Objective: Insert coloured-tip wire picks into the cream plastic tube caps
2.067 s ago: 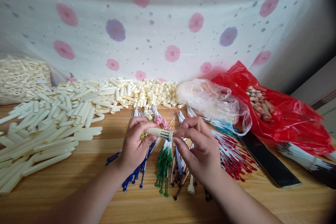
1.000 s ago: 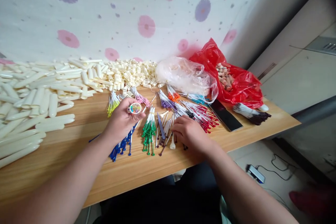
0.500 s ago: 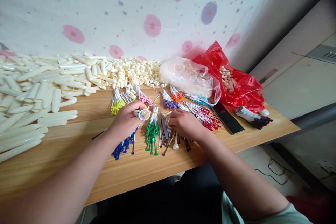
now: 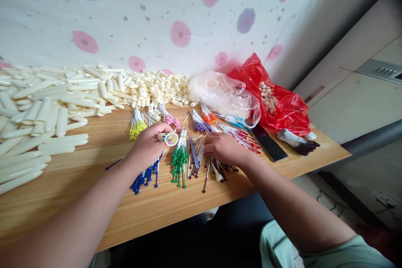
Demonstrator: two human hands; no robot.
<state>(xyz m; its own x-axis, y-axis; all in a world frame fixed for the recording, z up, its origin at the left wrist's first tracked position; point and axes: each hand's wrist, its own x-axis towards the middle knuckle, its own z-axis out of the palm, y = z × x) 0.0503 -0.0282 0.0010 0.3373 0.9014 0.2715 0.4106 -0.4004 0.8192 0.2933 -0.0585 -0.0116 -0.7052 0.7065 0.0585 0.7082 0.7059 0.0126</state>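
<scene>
- The bundle of thin white sticks with green tips (image 4: 180,155) lay on the light-brown wooden table (image 4: 94,155), between the person's two hands.
- Just left of that green bundle, the left hand (image 4: 148,143) was closed on a pale cream plastic tube (image 4: 168,138), whose round open mouth was turned back toward the person; I could see small coloured bits inside it.
- To the right of the green bundle, the right hand (image 4: 226,147) was lowered with bent fingers over white sticks with black tips (image 4: 224,169). Its fingertips were hidden from me, so I couldn't tell whether it was pinching anything.
- A flat purple-grey metal strip (image 4: 194,153) lay right beside the green bundle, on white sticks with brown tips (image 4: 198,166); farther right, a small flared cream plastic piece (image 4: 217,175) lay among the dark tips.
- Left of the green bundle were white sticks with deep-blue tips (image 4: 146,177), partly under the left arm.
- Beyond the green bundle stood out a yellow-tipped bunch (image 4: 137,127), a pink-tipped one (image 4: 169,117) and a purple-tipped one (image 4: 201,124).
- Far to its left spread a heap of long glossy cream tubes (image 4: 63,100).
</scene>
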